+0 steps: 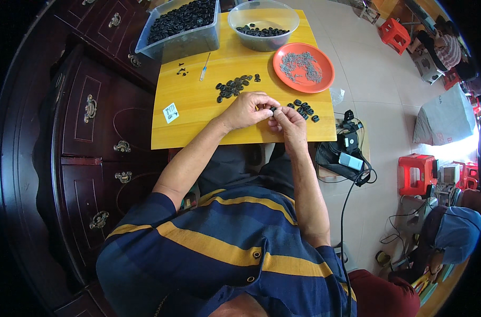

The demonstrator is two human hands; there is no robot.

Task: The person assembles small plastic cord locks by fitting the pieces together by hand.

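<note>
Over the front edge of the yellow table (187, 129), my left hand (249, 110) and my right hand (290, 121) meet, fingertips pinched on one small black oval part (273, 109). Both hands are closed on it; its details are too small to make out. Just beyond my left hand lies a loose group of black oval parts (232, 89). Beside my right hand is a second cluster of similar black parts (305, 110). An orange-red plate (329, 74) holding many thin silvery pins (301, 67) sits further back on the right.
At the back stand a rectangular plastic bin (179, 46) heaped with black parts and a clear round bowl (240, 39) partly filled with them. A thin blue-handled tool (203, 71), black bits (183, 71) and a white label (170, 113) lie on the left. Dark drawers (100, 116) flank the table.
</note>
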